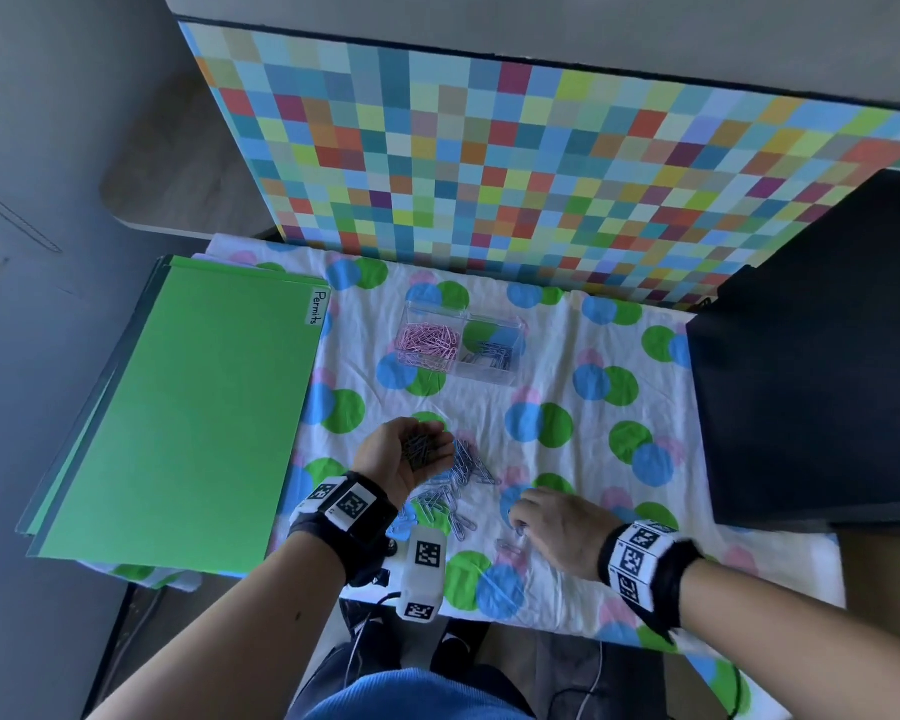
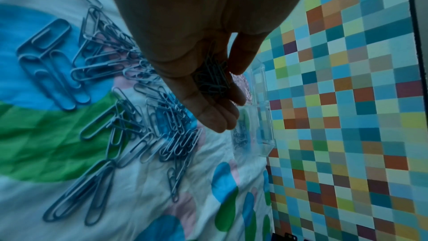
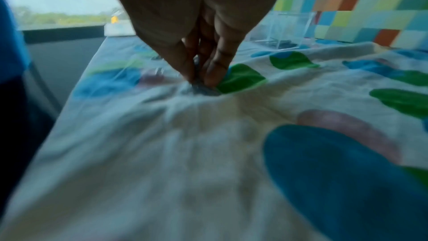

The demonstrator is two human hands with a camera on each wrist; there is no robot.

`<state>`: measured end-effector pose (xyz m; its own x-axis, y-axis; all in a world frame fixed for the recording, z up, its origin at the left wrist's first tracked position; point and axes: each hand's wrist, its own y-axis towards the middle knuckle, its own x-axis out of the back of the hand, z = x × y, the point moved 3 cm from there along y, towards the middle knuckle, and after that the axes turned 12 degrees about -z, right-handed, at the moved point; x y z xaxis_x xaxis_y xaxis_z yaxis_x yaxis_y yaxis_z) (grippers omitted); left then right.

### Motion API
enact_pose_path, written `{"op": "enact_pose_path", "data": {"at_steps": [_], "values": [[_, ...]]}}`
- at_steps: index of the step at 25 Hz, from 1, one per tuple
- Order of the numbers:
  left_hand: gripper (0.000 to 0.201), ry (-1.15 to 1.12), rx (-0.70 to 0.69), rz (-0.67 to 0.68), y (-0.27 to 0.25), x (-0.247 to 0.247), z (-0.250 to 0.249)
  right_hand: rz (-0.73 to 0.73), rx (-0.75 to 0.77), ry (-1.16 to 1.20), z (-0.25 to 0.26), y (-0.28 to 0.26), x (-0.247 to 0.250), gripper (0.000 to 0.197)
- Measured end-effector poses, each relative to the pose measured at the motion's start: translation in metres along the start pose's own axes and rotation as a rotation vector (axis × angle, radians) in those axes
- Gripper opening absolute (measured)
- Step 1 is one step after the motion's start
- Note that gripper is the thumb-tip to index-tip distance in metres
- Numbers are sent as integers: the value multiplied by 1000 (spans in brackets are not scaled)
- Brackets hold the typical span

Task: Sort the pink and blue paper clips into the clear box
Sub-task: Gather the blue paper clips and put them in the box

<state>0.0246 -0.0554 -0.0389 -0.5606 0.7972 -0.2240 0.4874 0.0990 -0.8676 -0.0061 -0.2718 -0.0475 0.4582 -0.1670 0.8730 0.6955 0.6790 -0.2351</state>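
Note:
The clear box (image 1: 510, 324) stands at the back middle of the spotted cloth. Pink paper clips (image 1: 427, 343) fill its left compartment and a few blue paper clips (image 1: 492, 353) lie in the right one. A loose pile of blue clips (image 1: 453, 491) is spread on the cloth in front of me. My left hand (image 1: 422, 449) hovers palm up over the pile, cupped round a bunch of blue clips (image 2: 213, 78). To the right of the pile, my right hand (image 1: 520, 524) reaches down to the cloth and pinches a blue clip (image 3: 203, 90) between its fingertips (image 3: 214, 72).
A stack of green folders (image 1: 188, 407) lies at the left, partly over the table edge. A black box (image 1: 811, 356) fills the right side. A chequered board (image 1: 541, 163) stands upright behind the clear box (image 2: 261, 116). The table's front edge is close to my wrists.

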Motion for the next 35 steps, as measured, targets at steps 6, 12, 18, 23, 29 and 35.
{"op": "enact_pose_path", "data": {"at_steps": [6,12,18,23,29,35], "values": [[31,88,28,-28,-2,-18,19,-360,-149,366,30,36,33,9],[26,86,16,86,-9,-55,19,-545,-104,320,49,61,74,23],[29,133,-110,11,9,-107,-52,-838,-393,324,-9,7,88,20],[23,489,-242,-57,27,-136,-80,-519,-615,239,-32,-27,46,20],[19,558,-349,55,13,-122,-78,-141,-404,81,-5,-33,1,10],[28,1012,-680,-5,5,-39,-72,-51,-320,161,16,-12,-3,13]]}}
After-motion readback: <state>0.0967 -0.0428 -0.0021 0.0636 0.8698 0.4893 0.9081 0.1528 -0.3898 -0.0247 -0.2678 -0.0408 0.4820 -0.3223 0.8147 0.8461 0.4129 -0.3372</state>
